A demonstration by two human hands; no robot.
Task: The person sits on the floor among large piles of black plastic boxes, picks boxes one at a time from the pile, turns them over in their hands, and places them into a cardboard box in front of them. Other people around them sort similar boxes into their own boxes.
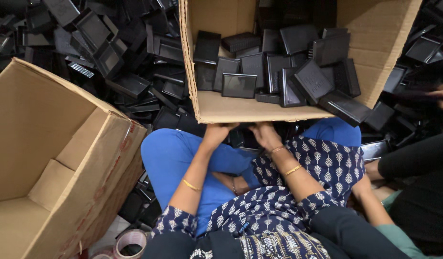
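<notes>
Even, soft light falls from above, bright on the brown cardboard box (240, 108) walls, with faint glare on the glossy black plastic square trays (239, 85). The dark heap at the upper left loses detail in shadow. Edges bend slightly, and the far right looks blurred.

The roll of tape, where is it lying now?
In the head view, the roll of tape lies at the bottom left on the floor, beside the lower corner of the large open cardboard box and left of the person's knee.
</notes>
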